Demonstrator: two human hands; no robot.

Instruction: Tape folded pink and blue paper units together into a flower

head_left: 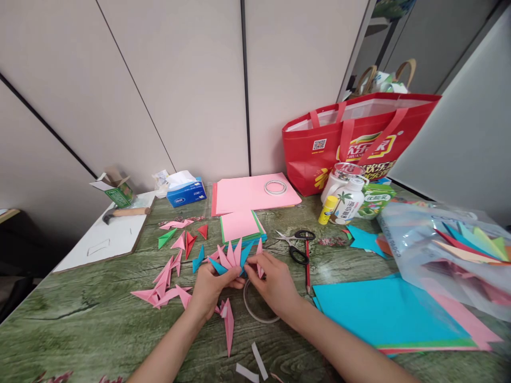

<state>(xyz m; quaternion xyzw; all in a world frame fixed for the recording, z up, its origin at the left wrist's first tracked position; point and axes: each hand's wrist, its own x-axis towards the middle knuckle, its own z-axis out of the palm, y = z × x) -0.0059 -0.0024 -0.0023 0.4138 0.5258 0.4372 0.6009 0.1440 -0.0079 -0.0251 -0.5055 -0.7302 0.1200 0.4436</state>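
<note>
My left hand point(217, 284) is closed on a fan of folded paper point(229, 256), made of pink points with blue ones at its sides. Close by on the right, my right hand point(271, 274) pinches a single pink folded paper piece point(261, 259) near the fan's edge. A roll of tape point(255, 315) lies on the table below my right hand, partly covered by it. Several loose pink folded pieces point(159, 290) are spread to the left, and one more pink piece point(228, 325) lies under my left wrist.
Scissors point(297, 246) and a red pencil point(307, 268) lie right of my hands. Blue paper sheets point(379, 311) and a plastic bag point(451, 234) fill the right side. Behind stand a red bag point(311, 165), a glue stick point(328, 209) and a tissue box point(186, 192); a hammer point(123, 211) lies left.
</note>
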